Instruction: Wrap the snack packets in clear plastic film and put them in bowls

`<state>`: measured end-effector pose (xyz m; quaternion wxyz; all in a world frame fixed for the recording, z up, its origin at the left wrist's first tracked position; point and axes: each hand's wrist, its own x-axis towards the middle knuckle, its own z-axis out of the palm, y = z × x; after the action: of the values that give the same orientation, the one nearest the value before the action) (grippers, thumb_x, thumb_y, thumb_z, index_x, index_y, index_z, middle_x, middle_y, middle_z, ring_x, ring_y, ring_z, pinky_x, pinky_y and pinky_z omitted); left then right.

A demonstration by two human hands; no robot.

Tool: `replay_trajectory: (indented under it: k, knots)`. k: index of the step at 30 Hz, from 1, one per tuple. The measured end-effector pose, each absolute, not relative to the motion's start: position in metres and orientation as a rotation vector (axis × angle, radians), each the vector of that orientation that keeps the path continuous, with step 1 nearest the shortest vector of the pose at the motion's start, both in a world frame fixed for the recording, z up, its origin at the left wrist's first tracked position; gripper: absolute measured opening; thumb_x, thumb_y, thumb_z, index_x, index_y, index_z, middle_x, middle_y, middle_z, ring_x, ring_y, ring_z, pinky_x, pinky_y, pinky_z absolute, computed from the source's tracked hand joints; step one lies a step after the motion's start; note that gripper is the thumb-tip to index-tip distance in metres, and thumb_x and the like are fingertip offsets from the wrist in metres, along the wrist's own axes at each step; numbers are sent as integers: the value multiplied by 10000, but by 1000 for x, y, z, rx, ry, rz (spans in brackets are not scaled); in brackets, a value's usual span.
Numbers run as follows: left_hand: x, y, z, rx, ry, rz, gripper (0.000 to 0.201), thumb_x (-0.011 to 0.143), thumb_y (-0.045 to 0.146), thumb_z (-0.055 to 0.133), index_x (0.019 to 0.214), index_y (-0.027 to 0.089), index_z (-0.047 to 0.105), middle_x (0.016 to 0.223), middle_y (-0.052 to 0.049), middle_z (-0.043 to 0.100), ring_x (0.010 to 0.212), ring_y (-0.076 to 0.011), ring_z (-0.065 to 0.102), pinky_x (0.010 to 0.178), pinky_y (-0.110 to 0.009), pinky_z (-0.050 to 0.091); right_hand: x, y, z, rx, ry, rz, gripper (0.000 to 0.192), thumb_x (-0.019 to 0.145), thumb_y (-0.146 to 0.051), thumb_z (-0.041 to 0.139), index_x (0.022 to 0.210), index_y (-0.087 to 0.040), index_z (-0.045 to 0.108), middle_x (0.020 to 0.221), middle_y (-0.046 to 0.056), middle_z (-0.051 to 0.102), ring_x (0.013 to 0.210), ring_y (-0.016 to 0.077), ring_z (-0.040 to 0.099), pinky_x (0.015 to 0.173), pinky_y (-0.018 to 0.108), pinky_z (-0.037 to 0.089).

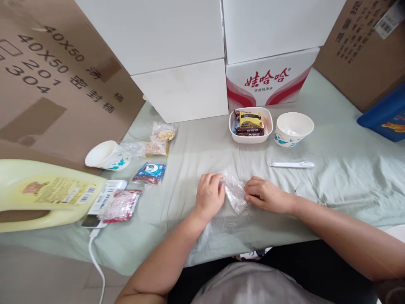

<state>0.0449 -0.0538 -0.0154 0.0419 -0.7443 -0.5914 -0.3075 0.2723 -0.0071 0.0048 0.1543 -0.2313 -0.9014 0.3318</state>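
Note:
A crumpled sheet of clear plastic wrap (pixel 234 193) lies on the green cloth between my hands. My left hand (pixel 209 195), fingers curled, grips its left edge. On the other side, my right hand (pixel 265 195) pinches the right edge between thumb and fingers. Beyond them stands a white tray (pixel 232 136) with packaged snacks (pixel 249 120) in yellow, brown and blue wrappers. A white utility knife (pixel 291 164) lies beyond my right hand. To the left are a blue snack packet (pixel 150 172) and a red packet (pixel 118 206), both with clear film around them.
A paper bowl (pixel 293 128) stands right of the tray; another paper bowl (pixel 109 155) lies tipped at left. Film-wrapped yellow packets (pixel 157 147) are near it. A yellow jug (pixel 47 198) and a corded power bank (pixel 107 190) are at left. Boxes (pixel 190 93) line the back.

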Motion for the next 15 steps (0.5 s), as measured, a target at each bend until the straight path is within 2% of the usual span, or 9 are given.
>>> replay_trajectory:
  k: [4,9,15]
  knots:
    - [35,-49,-18,-2340,-1886,-928,348,805,-4,514,1062,190,648,932,-54,656,900,-208,573,809,-343,512,272,-7,5,-669,-2597,954,237,960,-239,475,772,-176,604,823,66,613,843,193,541,787,340,445]
    - [34,-48,-18,-2367,-1754,-928,190,889,111,542,915,213,700,849,-37,647,830,-187,566,756,-313,505,272,-7,4,-664,-2585,955,230,960,-244,485,778,-181,611,825,63,622,842,190,551,792,337,445]
    - [38,-53,-11,-2184,-1662,-924,166,782,60,515,803,179,629,866,-84,628,826,-227,558,745,-369,497,273,-6,5,-667,-2572,979,248,964,-249,474,769,-178,612,821,67,629,836,189,553,786,340,450]
